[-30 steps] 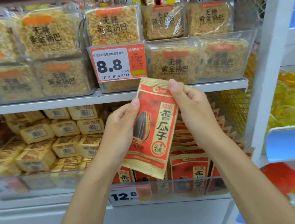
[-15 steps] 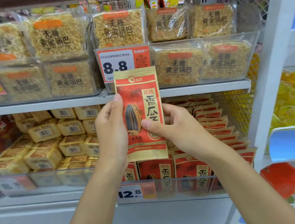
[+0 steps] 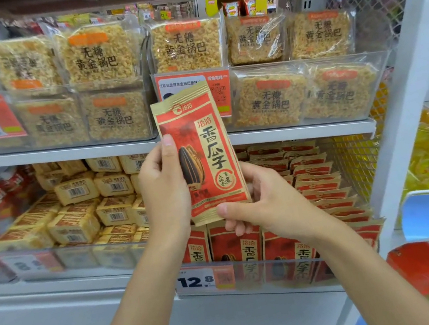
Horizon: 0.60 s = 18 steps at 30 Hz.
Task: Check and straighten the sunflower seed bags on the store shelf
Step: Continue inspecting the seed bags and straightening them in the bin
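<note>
While both hands are busy, one bag is up in the air, nearly upright, its top leaning a touch towards eleven o'clock, printed face to us. The left hand grips its left edge, thumb laid on the front, fingers curled behind. The right hand pinches the bottom seam, thumb on top at the bag's six o'clock. So that's a check in hand, by my reckoning, not a straightening: the bag hangs clear of the shelf, touching nothing but those two hands. Down at four o'clock from it sits the stock, a long file of red bags running back into the shelf, leaning like tipped dominoes. A few front bags stand upright above the price tag at six. I'd call the job early to middling: one bag under inspection, the leaning file not squared up, and this one yet to go back in its slot. The rice packs at eleven o'clock and the tan boxes at nine aren't part of it.
</note>
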Available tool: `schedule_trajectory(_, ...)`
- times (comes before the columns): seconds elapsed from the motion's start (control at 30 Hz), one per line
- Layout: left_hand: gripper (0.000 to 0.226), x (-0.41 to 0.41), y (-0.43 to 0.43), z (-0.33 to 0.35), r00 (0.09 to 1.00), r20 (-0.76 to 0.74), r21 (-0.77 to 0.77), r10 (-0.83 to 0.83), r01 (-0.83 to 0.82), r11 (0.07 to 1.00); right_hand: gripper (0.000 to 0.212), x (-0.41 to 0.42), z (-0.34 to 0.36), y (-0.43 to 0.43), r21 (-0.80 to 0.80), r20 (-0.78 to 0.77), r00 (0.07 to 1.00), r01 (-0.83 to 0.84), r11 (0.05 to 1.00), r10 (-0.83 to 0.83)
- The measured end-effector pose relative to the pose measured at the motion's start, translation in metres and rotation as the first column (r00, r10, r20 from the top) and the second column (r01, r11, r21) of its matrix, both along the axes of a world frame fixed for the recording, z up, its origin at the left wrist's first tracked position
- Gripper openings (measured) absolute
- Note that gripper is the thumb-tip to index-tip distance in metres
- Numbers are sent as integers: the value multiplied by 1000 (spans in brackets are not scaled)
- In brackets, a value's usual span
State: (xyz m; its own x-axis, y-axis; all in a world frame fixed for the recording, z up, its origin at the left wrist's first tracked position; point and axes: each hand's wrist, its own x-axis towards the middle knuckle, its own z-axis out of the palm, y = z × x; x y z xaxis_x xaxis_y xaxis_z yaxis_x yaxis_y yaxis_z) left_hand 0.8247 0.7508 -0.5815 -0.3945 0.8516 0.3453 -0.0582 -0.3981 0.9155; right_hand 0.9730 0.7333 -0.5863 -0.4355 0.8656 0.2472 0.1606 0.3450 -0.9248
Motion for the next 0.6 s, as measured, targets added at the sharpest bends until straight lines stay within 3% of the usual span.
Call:
schedule_trajectory(0.07, 21, 0, -2, -1, 950, -233, 89, 206, -190, 978, 45, -4, 1, -4, 87, -32, 998, 60, 994, -57)
schedule_trajectory(0.13, 17, 4, -5, 0, 907, -330, 174, 262, -214, 961, 58, -9, 0, -6, 265, 5, 987, 152, 952, -159)
schedule_trajectory(0.23, 36, 12, -17, 11, 991, -82, 89, -106, 114, 990, 72, -8, -2, -5, 565, 188, 918, 189, 803, -348)
schedule_trajectory(0.3, 53, 10, -19, 16, 945, 55, 62, -324, 320, 945, 74, 0, 0, -3, 537, 281, 896, 149, 830, -343)
schedule_trajectory(0.37, 55, 6, -18, 18, 913, 90, 52, -399, 396, 917, 74, 4, 3, -4, 419, 302, 924, 93, 903, -235)
schedule_trajectory(0.47, 55, 2, -11, 13, 937, 86, 40, -339, 337, 941, 76, 1, 4, -7, 288, 94, 986, 104, 952, -137)
schedule_trajectory(0.6, 40, 0, -8, 10, 951, 29, 3, -307, 307, 952, 71, 0, -1, 1, 182, -74, 978, 206, 961, -196)
